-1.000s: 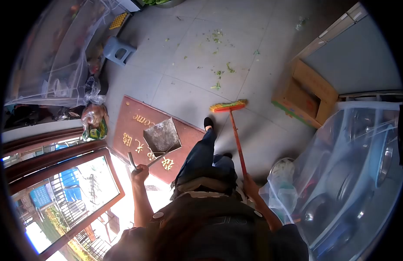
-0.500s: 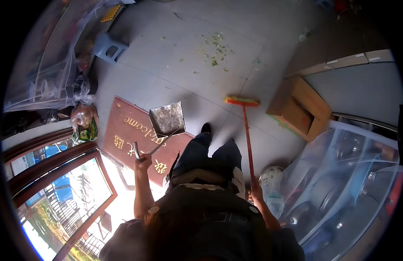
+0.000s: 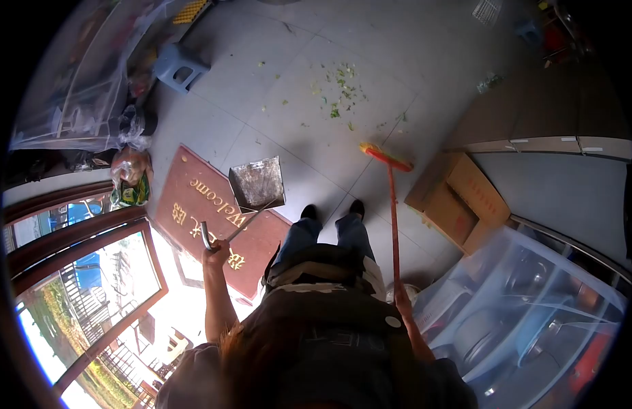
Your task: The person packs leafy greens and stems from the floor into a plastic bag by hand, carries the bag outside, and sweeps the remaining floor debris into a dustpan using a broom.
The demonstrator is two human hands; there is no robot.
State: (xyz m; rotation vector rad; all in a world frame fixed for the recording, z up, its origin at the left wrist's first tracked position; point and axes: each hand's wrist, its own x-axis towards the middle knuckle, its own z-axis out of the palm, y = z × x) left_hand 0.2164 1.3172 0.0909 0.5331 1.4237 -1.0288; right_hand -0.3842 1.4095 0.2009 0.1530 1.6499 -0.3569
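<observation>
My left hand (image 3: 216,253) is closed round the handle of a metal dustpan (image 3: 257,183), whose pan hangs over or rests by the edge of the red-brown welcome mat (image 3: 186,198). In my right hand (image 3: 402,298) is the long red stick of a broom (image 3: 391,160). The broom's head, red with yellow-green bristles, is at the floor right of my feet. Beyond it, green leafy scraps (image 3: 342,88) lie scattered on the grey tiles.
A blue-grey stool (image 3: 180,67) stands at the upper left near sheet-covered shelves. To the right are a cardboard box (image 3: 459,201) and a rack under a translucent cover (image 3: 514,307). A framed glass door (image 3: 91,300) is at the lower left.
Both feet now stand side by side; earlier one was ahead. The broom's head has moved right and its stick is more upright in view. The dustpan has shifted towards the mat's far edge.
</observation>
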